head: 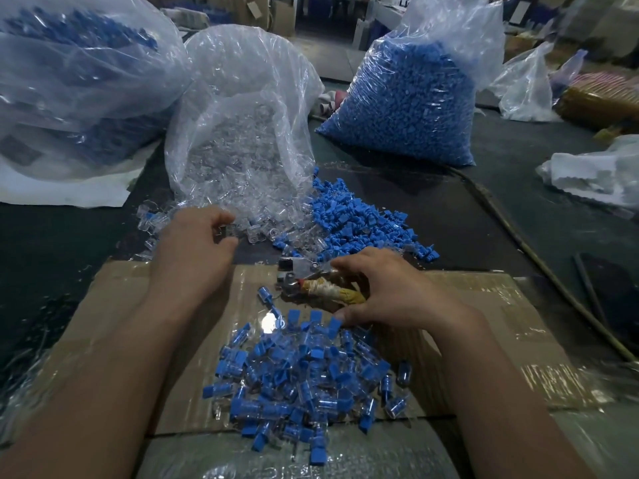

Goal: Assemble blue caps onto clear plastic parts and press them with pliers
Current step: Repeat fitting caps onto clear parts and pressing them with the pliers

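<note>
My right hand [387, 288] grips the taped handles of the pliers [313, 283], whose metal jaws point left over the cardboard. A clear plastic part [304, 265] sits at the jaws. My left hand [193, 247] reaches into the spill of loose clear parts [262, 233], its fingers curled over one; what they hold is blurred. Loose blue caps [359, 223] lie in a heap just right of the clear parts. A pile of assembled pieces [304, 378], clear with blue caps, covers the near cardboard between my forearms.
The taped cardboard sheet [484, 326] lies on a dark table. An open bag of clear parts [242, 126] stands behind, with a full bag of blue caps [404, 98] at right and another bag [69, 84] at left. A cable [539, 264] runs along the right.
</note>
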`<state>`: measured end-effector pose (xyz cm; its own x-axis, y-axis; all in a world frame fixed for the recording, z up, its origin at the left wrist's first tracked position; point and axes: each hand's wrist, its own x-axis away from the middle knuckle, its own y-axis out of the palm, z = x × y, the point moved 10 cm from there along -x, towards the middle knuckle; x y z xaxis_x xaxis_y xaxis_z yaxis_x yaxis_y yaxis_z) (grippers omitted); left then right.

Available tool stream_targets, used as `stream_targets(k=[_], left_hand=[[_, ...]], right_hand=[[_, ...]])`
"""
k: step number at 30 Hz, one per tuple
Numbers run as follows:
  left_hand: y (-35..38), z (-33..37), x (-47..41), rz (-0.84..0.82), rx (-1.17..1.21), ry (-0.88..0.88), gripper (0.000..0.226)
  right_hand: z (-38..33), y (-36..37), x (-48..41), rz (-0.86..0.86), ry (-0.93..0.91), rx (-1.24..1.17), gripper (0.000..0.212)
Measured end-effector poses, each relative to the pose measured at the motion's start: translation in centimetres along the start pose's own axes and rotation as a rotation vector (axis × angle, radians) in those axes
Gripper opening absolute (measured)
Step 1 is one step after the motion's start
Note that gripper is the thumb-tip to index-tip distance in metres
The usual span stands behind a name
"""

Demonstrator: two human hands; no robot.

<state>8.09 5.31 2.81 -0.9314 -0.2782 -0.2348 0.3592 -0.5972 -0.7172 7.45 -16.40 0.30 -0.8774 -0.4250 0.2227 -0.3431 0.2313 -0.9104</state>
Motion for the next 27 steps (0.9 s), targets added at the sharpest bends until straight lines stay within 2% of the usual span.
stream_targets(k=[5, 9, 12, 16, 19, 21, 27], left_hand=[[2.7, -0.9, -0.4, -0.177, -0.235, 0.011, 0.039], [2.5, -0.1, 0.0, -0.160, -0.265, 0.080, 0.018], [2.5, 0.2, 0.2, -0.170, -0.264, 0.081, 0.015], [2.3, 0.0, 0.1, -0.140, -0.156, 0.043, 0.025], [3.4, 1.2, 0.6, -0.214, -0.077, 0.144, 0.042], [4.3, 1.9, 1.1, -0.276, -0.105, 0.217, 0.045], [5.0, 2.3, 1.2, -0.295, -0.166, 0.285, 0.017]], right_hand=[[0.4, 0.0, 0.0, 0.003, 0.016, -0.112, 0.067], [0.4, -0.2, -0.1, 0.016, 0.018, -0.120, 0.061], [0.5, -0.4, -0.1, 0.030, 0.024, -0.142, 0.060], [0.5, -0.5, 0.0, 0.035, 0.023, -0.137, 0.058], [0.4, -0.5, 0.1, 0.030, 0.025, -0.132, 0.057], [0.4, -0.5, 0.1, 0.031, 0.021, -0.129, 0.058], [0.3, -0.5, 0.1, 0.034, 0.019, -0.128, 0.056]])
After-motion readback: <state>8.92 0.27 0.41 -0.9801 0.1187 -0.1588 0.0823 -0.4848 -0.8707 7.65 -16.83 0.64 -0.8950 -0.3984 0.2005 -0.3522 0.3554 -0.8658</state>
